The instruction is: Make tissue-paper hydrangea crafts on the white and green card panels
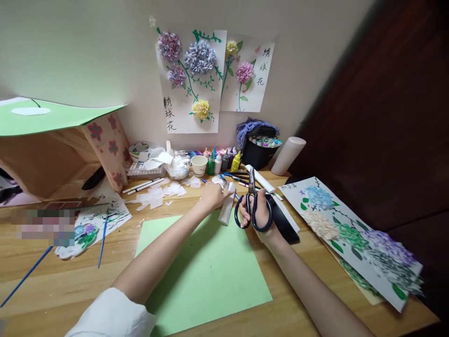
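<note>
My left hand (pixel 212 196) reaches over the far edge of a light green sheet of paper (pixel 210 271). Its fingers are closed at the upper end of a rolled white paper (pixel 227 208), which slants down toward the sheet; part of that grip is hidden. Beside it, on the right, my right hand (pixel 260 213) holds a pair of scissors (pixel 251 187) with dark looped handles and the blades pointing up and away. A black flat object (pixel 283 222) lies behind and to the right of this hand.
Paint bottles (pixel 217 164), a paper cup (pixel 199 165) and white paper scraps (pixel 154 196) line the back. A black pen holder (pixel 260 150) stands near the wall. Flower artwork (pixel 354 234) lies right; a blue brush (pixel 103 241) and painted palette (pixel 77 243) lie left.
</note>
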`<state>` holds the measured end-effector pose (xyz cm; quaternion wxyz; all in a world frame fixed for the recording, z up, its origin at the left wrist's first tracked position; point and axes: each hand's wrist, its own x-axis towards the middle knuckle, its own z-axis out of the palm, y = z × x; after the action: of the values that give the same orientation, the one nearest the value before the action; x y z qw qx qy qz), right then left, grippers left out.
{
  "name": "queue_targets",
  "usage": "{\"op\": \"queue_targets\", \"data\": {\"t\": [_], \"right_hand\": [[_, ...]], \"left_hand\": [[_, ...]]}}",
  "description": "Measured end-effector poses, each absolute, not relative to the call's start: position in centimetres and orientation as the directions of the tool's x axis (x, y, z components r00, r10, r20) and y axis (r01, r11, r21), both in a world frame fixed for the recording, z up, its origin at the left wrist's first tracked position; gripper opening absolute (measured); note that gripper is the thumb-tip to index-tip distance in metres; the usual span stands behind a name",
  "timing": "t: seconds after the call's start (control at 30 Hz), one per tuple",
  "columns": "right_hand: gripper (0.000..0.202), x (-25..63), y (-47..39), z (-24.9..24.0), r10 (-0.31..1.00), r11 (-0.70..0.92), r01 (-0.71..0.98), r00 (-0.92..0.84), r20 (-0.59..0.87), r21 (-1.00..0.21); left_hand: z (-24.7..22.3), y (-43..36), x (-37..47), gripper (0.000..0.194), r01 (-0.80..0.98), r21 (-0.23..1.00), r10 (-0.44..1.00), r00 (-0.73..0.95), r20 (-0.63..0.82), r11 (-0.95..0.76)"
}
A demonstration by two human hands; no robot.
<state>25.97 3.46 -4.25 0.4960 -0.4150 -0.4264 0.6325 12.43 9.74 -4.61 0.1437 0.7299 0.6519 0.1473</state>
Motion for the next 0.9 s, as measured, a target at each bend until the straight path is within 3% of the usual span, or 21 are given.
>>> {"op": "queue_targets", "data": {"t": [0.2, 0.33, 0.43, 0.57, 0.7, 0.9], "right_hand": [[0.062, 26.0, 4.2, -5.0, 0.98, -0.193, -0.184, -0.078, -0.181, -0.964], [0.046, 26.2, 4.0, -5.5, 0.997, 0.003, -0.016, 0.078, 0.002, -1.0], [0.039, 26.2, 3.8, -5.7, 0.99, 0.099, 0.026, 0.101, 0.102, -0.995], [0.04, 25.4, 3.7, -5.9, 0.991, 0.102, -0.114, 0.092, 0.092, -0.988], [0.033, 24.5, 3.1, -6.1, 0.974, 0.176, -0.03, 0.147, 0.17, -0.984], [0.033, 24.1, 2.6, -6.0, 0.955, 0.197, 0.004, 0.223, 0.193, -0.98]], "left_hand": [[-5.1, 9.7, 12.8, 0.02, 0.818, 0.565, 0.98, 0.183, -0.078, -0.108], [-3.7, 8.2, 10.4, 0.031, 0.685, 0.715, 0.951, 0.293, -0.096, -0.139], [-2.5, 6.3, 8.4, 0.034, 0.434, 0.896, 0.893, 0.435, -0.119, -0.092], [-1.3, 3.8, 6.9, 0.035, 0.472, 0.878, 0.835, 0.512, -0.202, -0.077], [-0.5, 2.3, 7.4, 0.036, 0.594, 0.794, 0.889, 0.424, -0.171, -0.131], [0.1, 2.4, 7.9, 0.034, 0.611, 0.784, 0.929, 0.344, -0.136, -0.111]]}}
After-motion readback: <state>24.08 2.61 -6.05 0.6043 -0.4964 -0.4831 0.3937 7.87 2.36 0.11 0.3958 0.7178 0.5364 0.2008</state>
